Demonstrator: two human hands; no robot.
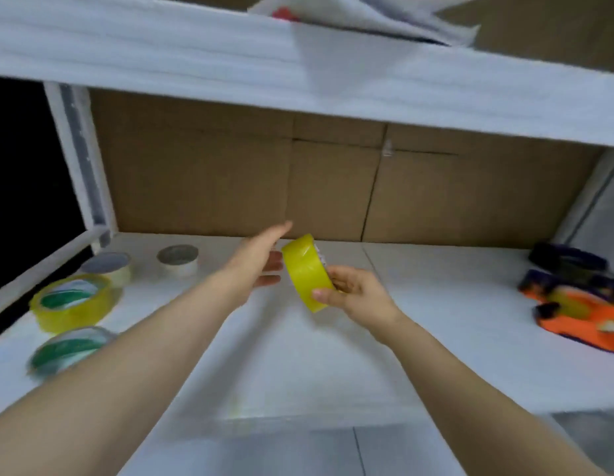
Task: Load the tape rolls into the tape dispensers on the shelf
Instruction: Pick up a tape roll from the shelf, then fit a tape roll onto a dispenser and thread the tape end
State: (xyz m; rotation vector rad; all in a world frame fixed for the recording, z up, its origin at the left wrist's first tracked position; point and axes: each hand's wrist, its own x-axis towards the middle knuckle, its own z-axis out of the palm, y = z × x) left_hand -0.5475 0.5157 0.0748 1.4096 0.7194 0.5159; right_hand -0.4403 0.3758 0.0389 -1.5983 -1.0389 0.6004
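I see the white shelf [333,355]: a yellow roll [72,302], a clear roll [68,350] and two pale rolls [108,267] [178,259] lying left, an orange dispenser [580,314] and a dark dispenser [566,261] right.

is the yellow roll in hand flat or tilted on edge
On edge, tilted: the yellow roll is held in the air by the right hand, clear of the shelf.

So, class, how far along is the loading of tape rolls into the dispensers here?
Done: unclear; the orange dispenser is blurred, though something yellowish shows in it. In hand: the right hand grips a yellow tape roll above the shelf, the left hand open beside it. Left: four spare rolls lie at the shelf's left, and a dark dispenser sits behind the orange one.
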